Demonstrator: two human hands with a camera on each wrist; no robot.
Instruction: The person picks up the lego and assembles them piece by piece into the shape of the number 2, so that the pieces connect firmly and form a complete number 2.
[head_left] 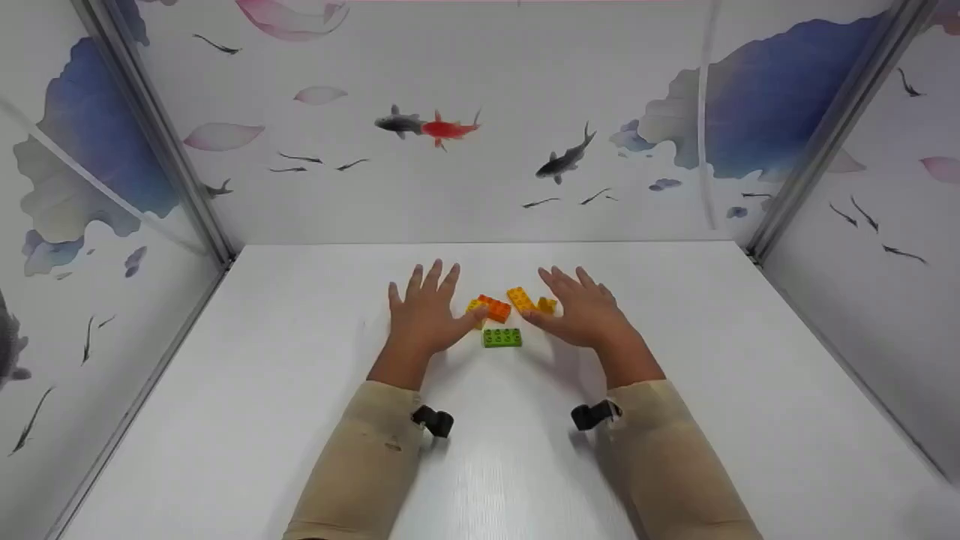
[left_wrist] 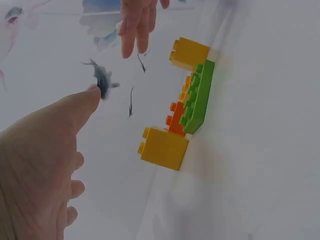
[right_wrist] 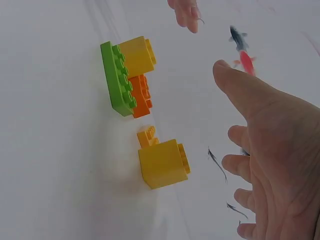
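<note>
Both hands lay over the white table (head_left: 247,420), palms down, fingers straight and spread, holding nothing. The left hand (head_left: 425,313) sat just left of the brick cluster; in the head view its thumb tip appeared to meet the yellow brick (head_left: 475,306) at the cluster's left end, but the left wrist view showed the thumb clear of the bricks, so contact could not be confirmed. The right hand (head_left: 587,309) sat just right of the cluster, with its thumb near the light-orange brick (head_left: 520,298) and a small yellow brick (head_left: 547,304).

The green brick (head_left: 502,337) lay nearest the person, between the two thumbs. The orange brick (head_left: 496,307) lay just behind it, beside the yellow one. All bricks rested on the table near its centre.

No brand, label or readable writing was visible on bricks or table. The walls carried only painted fish and petals.
</note>
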